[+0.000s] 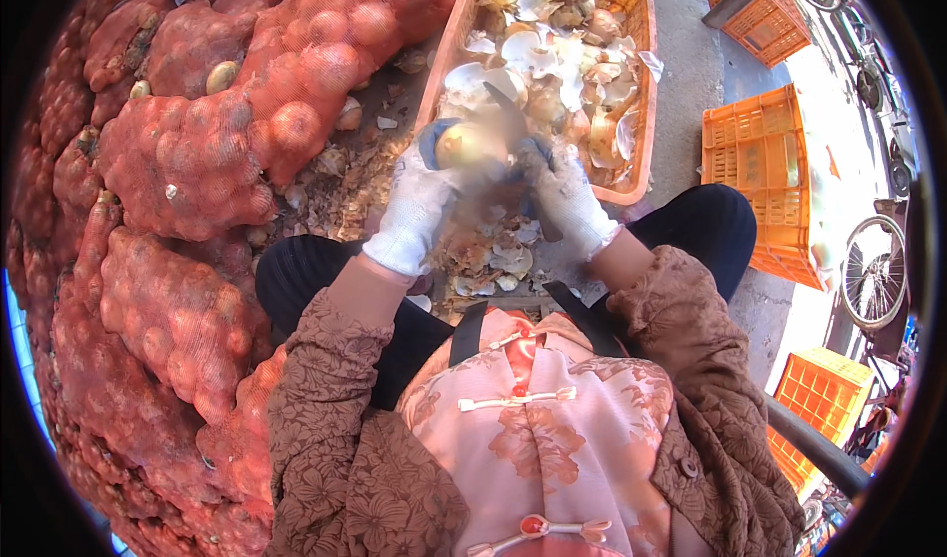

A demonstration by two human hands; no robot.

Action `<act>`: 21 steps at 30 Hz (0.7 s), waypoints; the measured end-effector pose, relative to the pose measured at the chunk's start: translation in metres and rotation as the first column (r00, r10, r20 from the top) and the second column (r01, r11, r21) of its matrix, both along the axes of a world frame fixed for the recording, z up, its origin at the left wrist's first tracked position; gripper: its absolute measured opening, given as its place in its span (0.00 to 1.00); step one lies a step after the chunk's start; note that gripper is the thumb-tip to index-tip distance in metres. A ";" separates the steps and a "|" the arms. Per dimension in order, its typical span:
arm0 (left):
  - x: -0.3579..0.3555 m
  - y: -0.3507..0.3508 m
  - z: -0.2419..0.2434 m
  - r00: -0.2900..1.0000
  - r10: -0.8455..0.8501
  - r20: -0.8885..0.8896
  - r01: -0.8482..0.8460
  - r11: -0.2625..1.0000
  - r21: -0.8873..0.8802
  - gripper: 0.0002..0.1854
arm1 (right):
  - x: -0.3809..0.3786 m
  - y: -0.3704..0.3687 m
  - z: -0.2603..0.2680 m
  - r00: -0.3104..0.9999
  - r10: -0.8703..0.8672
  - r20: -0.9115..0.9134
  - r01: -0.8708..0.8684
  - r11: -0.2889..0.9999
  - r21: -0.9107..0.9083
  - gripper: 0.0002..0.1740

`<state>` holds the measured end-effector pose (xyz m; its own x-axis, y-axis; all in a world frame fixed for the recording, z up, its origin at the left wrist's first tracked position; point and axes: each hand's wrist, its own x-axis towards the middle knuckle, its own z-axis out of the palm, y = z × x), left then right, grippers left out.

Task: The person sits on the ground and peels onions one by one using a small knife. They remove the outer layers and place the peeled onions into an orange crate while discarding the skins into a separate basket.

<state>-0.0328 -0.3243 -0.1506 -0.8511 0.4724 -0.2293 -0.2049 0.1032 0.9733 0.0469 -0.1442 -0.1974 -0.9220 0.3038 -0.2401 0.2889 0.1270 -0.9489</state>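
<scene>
My left hand (pixel 420 194), in a white and blue knitted glove, is closed around a pale yellow onion (pixel 462 146). My right hand (pixel 558 187), gloved the same way, grips a knife whose blurred dark blade (pixel 506 103) points up beside the onion. Both hands are over the near edge of an orange plastic crate (pixel 649 113). Loose white and brown onion skins (pixel 540 61) fill much of that crate. The knife's handle is mostly hidden by my fingers.
Red mesh sacks of onions (pixel 185 150) are piled at the left. Onion peelings (pixel 510 253) litter the ground between my knees. Orange crates (pixel 758 179) stand at the right, with a bicycle wheel (pixel 874 272) beyond. A grey pole (pixel 817 446) crosses the lower right.
</scene>
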 end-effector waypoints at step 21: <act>0.009 -0.006 -0.052 0.733 -0.273 -0.624 -0.171 0.813 -0.556 0.49 | 0.055 -0.018 0.038 0.937 0.332 0.108 -0.328 0.729 0.601 0.18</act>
<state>-0.0240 -0.3307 -0.2026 -0.8553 0.4982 0.1422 0.4735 0.6403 0.6048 0.1019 -0.1624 -0.1593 -0.9925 0.0590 -0.1070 0.1144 0.7568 -0.6435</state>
